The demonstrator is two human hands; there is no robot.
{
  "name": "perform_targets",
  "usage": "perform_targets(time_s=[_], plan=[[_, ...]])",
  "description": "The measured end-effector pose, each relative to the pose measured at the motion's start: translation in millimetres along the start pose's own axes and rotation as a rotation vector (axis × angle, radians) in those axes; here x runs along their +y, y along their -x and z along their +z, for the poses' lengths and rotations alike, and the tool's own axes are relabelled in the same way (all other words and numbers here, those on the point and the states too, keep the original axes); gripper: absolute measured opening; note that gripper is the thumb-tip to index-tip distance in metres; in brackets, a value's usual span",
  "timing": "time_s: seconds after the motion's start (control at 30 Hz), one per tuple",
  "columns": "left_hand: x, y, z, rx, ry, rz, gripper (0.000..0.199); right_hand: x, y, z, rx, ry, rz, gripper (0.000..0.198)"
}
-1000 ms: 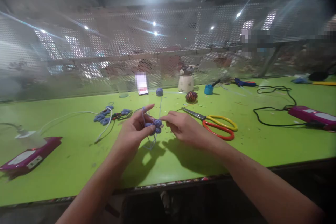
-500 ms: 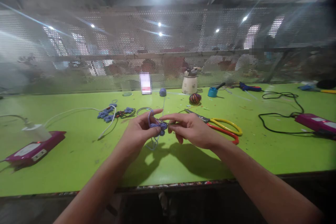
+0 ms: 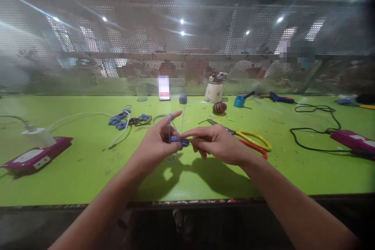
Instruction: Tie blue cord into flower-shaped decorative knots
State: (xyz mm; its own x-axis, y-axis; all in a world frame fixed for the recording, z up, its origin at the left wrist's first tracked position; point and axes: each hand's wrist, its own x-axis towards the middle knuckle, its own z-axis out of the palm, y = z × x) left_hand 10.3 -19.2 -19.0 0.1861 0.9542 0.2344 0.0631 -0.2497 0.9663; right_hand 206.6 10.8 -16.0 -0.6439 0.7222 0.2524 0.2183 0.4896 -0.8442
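Observation:
Between the thumb and fingers of my left hand (image 3: 158,139) is a small purple crochet piece (image 3: 184,142), seen nearly edge-on. Yarn loops up over the raised left index finger, and a strand runs back to a purple yarn ball (image 3: 183,99). My right hand (image 3: 218,144) is pinched at the piece's right edge on a thin crochet hook, mostly hidden by the fingers. Just beyond the right hand lie scissors (image 3: 253,140) with yellow and red handles. Blue-purple crocheted pieces (image 3: 119,120) rest on the table to the left.
A green table (image 3: 96,172) carries a magenta power strip (image 3: 38,156) on the left and another strip (image 3: 351,141) on the right. Toward the back stand a phone (image 3: 164,88), a bottle (image 3: 214,88), a dark multicoloured yarn ball (image 3: 219,108) and a teal pot (image 3: 239,101).
The crochet piece has tipped from showing its petal-like face to nearly edge-on. My left index finger is raised more, pulling the yarn loop taller. The camera view has shifted slightly.

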Motion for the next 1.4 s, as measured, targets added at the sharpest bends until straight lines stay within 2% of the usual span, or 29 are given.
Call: perform_targets(time_s=[0.13,0.3,0.43,0.57,0.77,0.93,1.17,1.4], plan=[[-1.4,0.1,1.3,0.013,-0.137,0.067,0.093,-0.3,-0.3,2.1,0.021,-0.001,0.007,0.035],[-6.9,-2.0,-0.8,0.035,-0.203,0.146,0.09,0.9,-4.4,9.5,0.076,-0.195,0.073,0.032],[-6.3,-2.6,-0.5,0.063,-0.119,0.152,0.086,7.1,-7.6,14.0,0.118,-0.416,0.128,0.027],[-2.7,-1.1,1.5,0.103,0.043,0.11,0.08,12.8,-8.6,14.9,0.17,-0.516,0.14,0.027],[0.9,0.3,-0.6,0.139,0.243,0.02,0.072,13.0,-9.0,16.1,0.188,-0.541,0.15,0.027],[2.5,1.0,-1.7,0.162,0.28,-0.025,0.058,10.9,-8.4,17.8,0.177,-0.544,0.149,0.027],[-3.1,-2.5,-1.8,0.117,0.205,0.01,0.075,8.3,-7.7,18.6,0.145,-0.513,0.14,0.024],[-4.1,-4.0,-4.6,0.095,0.239,0.049,0.078,5.6,-6.3,17.6,0.128,-0.471,0.123,0.024]])
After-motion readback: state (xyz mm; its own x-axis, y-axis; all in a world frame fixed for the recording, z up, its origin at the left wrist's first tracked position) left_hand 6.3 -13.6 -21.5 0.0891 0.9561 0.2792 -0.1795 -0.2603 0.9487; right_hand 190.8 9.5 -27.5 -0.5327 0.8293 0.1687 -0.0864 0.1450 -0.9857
